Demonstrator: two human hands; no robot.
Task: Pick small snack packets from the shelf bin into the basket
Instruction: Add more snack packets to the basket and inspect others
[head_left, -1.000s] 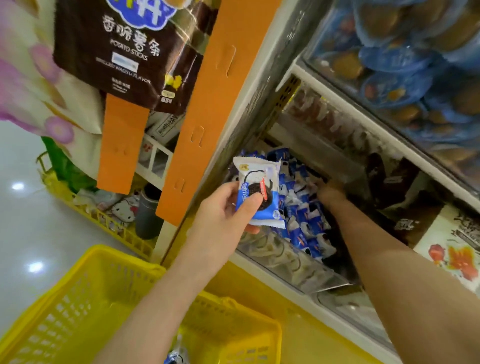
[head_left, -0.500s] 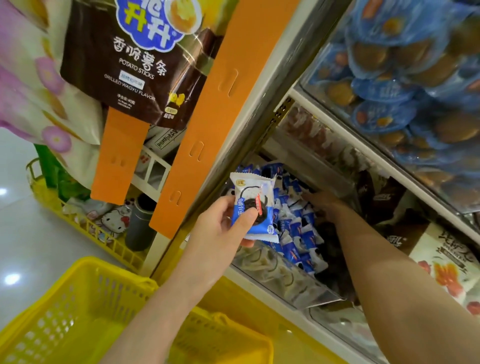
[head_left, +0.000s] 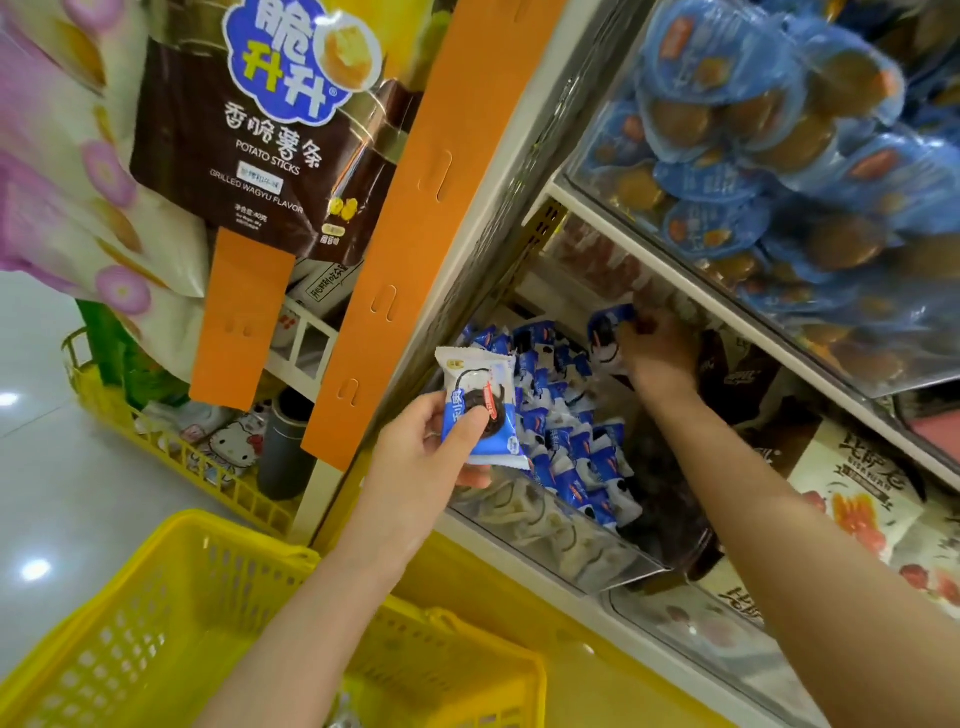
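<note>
Head view: right hand (head_left: 657, 348) has come up off the pile with a second packet (head_left: 605, 332) pinched in its fingers (head_left: 631, 332), at the back of the bin (head_left: 571, 551).
Centre frame, the left hand (head_left: 415, 457) still pinches the first packet (head_left: 480, 405) between thumb and fingers at the bin's front edge. Two packets are in hand, and neither is in the basket (head_left: 156, 597), lower left. A shelf lip (head_left: 691, 306) sits close above the right hand and an orange strip (head_left: 415, 208) flanks the left. The way down to the basket looks open.
</note>
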